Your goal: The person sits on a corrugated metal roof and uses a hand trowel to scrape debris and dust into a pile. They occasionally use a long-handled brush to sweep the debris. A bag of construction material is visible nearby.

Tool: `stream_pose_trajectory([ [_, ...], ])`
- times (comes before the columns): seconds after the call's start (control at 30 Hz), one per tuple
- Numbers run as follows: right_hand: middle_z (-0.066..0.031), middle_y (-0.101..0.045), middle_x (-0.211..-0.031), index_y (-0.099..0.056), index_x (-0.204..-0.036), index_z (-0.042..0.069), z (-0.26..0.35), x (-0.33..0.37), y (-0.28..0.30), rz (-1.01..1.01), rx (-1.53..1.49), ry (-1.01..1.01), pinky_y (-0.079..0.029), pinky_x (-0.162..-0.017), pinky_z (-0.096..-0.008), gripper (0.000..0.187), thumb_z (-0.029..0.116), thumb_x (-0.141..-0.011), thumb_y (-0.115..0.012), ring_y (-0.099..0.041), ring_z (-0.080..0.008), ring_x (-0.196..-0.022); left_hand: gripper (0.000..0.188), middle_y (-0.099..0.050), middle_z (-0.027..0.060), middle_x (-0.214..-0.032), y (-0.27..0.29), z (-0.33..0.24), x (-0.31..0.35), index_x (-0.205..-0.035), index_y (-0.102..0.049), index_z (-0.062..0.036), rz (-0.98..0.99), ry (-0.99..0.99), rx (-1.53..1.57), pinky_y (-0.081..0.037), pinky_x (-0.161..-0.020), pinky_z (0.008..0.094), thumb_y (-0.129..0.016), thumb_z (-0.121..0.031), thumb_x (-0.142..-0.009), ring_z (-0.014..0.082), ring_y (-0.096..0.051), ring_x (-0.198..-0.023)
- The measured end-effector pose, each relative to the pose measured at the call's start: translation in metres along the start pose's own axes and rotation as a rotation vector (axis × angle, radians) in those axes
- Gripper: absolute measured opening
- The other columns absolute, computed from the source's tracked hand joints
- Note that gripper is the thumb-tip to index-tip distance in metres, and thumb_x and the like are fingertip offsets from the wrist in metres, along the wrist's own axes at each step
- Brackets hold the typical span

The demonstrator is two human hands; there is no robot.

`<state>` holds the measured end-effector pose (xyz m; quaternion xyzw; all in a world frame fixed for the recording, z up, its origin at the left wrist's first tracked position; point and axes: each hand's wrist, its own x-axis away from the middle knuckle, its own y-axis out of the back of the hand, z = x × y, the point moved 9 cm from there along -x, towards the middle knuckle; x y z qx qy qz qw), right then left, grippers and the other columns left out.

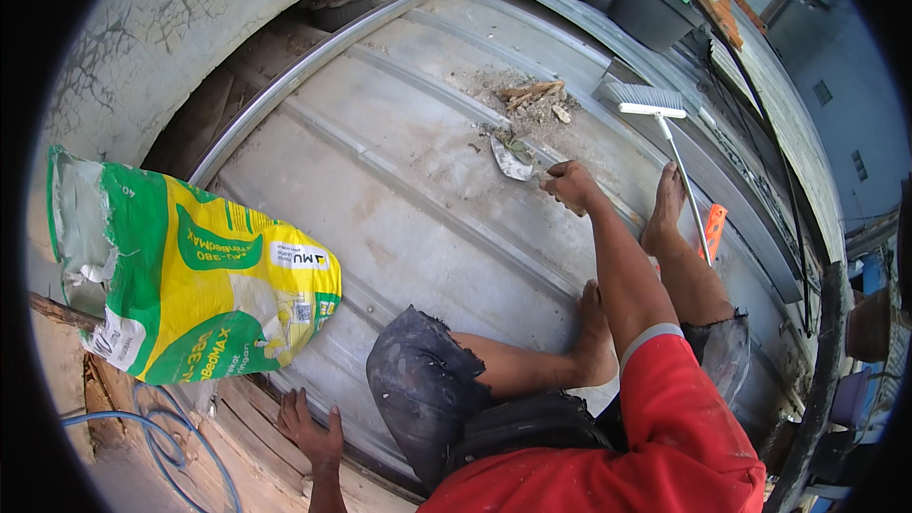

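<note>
My right hand (570, 186) is closed round the handle of a trowel (511, 161), whose pale metal blade rests against the ribbed metal sheet (370, 180). Some green and brown leafy scraps lie at the blade's upper edge. Just beyond it, a heap of grit (537, 114) with broken brown pieces on top is spread across the ribs. Low on the left, my left hand (310, 429) lies with fingers apart on the weathered wooden boards (256, 427) beside the sheet's edge, holding nothing.
An open green and yellow sack (218, 275) lies at the left, near a coiled blue hose (166, 437). On the right are a white broom (655, 103) and an orange tool (712, 233). Dark plastic pots (651, 14) stand at the far edge, and a cracked wall (180, 28) curves along the upper left.
</note>
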<state>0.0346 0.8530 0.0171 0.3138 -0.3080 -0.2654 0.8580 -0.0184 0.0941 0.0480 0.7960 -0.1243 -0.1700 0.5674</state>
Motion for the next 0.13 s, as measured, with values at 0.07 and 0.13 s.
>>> stream_pose_trajectory([
  [0.07, -0.0188, -0.083, -0.112, -0.075, -0.135, -0.001, 0.0059, -0.0013, 0.0007, -0.091, 0.085, 0.101, -0.061, -0.092, -0.0395, 0.058, 0.027, -0.086, -0.087, -0.079, -0.0289, -0.097, 0.076, -0.055, 0.0268, -0.153, -0.0001, 0.0002, 0.0005, -0.146, -0.058, 0.0026, 0.003, 0.003, -0.002, -0.024, -0.126, 0.0637, -0.08, -0.034, -0.082, 0.0481, -0.043, -0.149],
  [0.13, -0.0183, -0.083, -0.114, -0.078, -0.136, 0.006, 0.0069, -0.0036, 0.0008, -0.155, 0.22, 0.132, -0.061, -0.097, -0.0389, 0.053, 0.029, -0.088, -0.086, -0.079, -0.0334, -0.105, 0.076, -0.055, 0.0265, -0.153, -0.0008, -0.0001, 0.0006, -0.146, -0.058, 0.0023, 0.0, 0.0, -0.004, -0.024, -0.126, 0.0637, -0.08, -0.034, -0.083, 0.0479, -0.043, -0.149],
])
